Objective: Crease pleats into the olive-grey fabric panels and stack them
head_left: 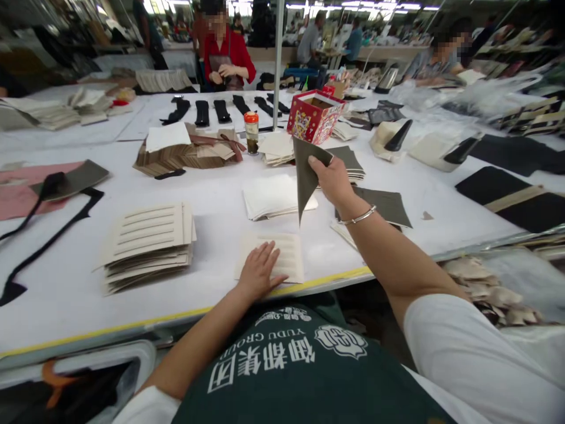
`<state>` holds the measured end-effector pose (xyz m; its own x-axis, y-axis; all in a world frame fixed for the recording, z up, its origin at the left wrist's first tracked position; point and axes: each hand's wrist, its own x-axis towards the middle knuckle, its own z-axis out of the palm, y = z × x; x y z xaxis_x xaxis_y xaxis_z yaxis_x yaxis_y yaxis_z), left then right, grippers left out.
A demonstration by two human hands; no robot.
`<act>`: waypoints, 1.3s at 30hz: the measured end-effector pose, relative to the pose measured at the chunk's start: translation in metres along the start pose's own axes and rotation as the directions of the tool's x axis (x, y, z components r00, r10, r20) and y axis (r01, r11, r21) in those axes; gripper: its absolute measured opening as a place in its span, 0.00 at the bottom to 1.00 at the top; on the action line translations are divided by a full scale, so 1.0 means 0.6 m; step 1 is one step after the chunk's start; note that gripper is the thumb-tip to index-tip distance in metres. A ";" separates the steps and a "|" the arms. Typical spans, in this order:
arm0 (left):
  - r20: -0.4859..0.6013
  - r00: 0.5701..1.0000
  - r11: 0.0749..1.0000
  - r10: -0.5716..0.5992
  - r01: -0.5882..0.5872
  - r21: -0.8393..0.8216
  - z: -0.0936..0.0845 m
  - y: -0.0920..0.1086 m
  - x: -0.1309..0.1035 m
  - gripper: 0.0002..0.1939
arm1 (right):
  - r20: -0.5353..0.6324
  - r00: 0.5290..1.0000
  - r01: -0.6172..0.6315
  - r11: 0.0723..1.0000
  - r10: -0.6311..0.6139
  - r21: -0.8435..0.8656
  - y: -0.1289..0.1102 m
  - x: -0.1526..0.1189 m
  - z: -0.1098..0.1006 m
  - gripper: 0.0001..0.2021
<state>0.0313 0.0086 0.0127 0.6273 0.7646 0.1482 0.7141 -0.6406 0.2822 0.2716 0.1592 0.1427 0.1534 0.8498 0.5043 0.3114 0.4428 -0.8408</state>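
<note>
The dark sheet is thin and flat, grey-green and matt, hanging upright with a pointed lower corner above the bench, beyond the cream panel. The right hand grasps its upper edge, thumb on the near face, a silver bangle round the wrist. The panel lies flat near the yellow-edged front of the bench, pale and marked with parallel lines; the left hand rests on it palm down, fingers loosely spread and gripping nothing. There is one sheet in the air and one panel under the palm. Two piles of similar dark pieces lie to the right — a far pile and a near pile — and one tall stack of lined cream panels stands to the left, its edges uneven. One white pile sits beyond the panel. Farther back come one brown stack, one jar with an orange lid, one red box and a row of six black pieces. A person in red is across the bench, left of a pale pole. The left hand covers part of the panel, the sheet hides some of the white pile, and the right forearm cuts across the near pile.
</note>
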 end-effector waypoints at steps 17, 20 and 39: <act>0.074 0.819 -0.090 -0.568 0.027 -0.996 -0.100 0.040 0.021 0.33 | 0.116 0.993 -0.013 1.000 0.015 -0.018 -0.161 -0.177 0.019 0.14; 0.073 0.748 -0.013 -0.660 0.086 -0.996 -0.102 0.026 0.017 0.26 | 0.261 0.951 -0.124 0.979 0.163 -0.161 -0.121 -0.220 -0.015 0.11; -0.076 0.745 0.686 -0.663 0.564 -0.460 -0.017 -0.026 -0.023 0.18 | 0.567 0.446 -0.380 0.720 0.693 -0.581 0.027 -0.291 -0.057 0.14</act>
<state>0.0084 0.0089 0.0159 -0.0298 0.9995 -0.0043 0.7007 0.0240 0.7130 0.2820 0.0084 0.0476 -0.2477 0.8478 -0.4689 0.7106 -0.1700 -0.6827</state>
